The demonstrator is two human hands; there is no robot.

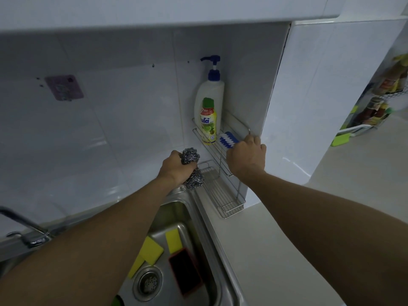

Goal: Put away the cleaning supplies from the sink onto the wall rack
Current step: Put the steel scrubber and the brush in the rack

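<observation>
The left hand [174, 167] grips steel wool [194, 181] just beside the wire wall rack's [223, 196] lower shelf, while the right hand [246, 159] holds a blue brush [227, 140] on the upper shelf, and yellow sponges [151, 250] lie in the sink [206, 219].

Arms outstretched, left grip [173, 167] clutches steel wool [191, 156], right grip [246, 157] holds brush [227, 140].

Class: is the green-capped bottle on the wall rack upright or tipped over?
Upright: the green-capped bottle stands cap-up on the wall rack, in front of the pump bottle.
</observation>
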